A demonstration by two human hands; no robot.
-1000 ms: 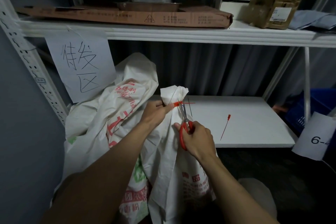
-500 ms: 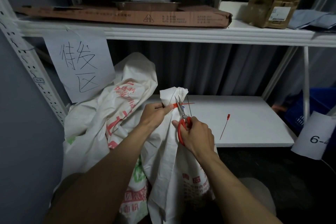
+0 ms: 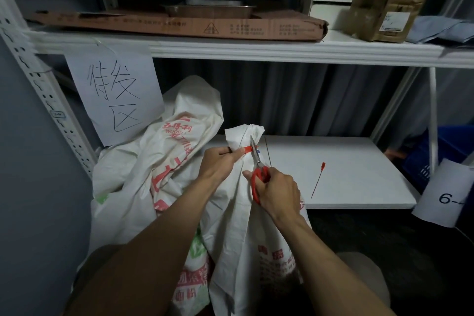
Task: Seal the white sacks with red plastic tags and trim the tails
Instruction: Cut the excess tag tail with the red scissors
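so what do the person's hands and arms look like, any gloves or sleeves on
Both are bare. The left hand and the right hand wear no gloves, and no ring, watch or wristband shows on either. No sleeve is in view either: both arms are uncovered as far down as the picture reaches.

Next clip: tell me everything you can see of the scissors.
The scissors have red, plastic-looking loop handles and slim, plain metal blades. The right hand holds them by the handles and hides part of the loops. They stand nearly upright with the tips pointing up and slightly left, and the blades look nearly closed. The blades meet the red tag cinched round the neck of the front white sack, against the cloth there.
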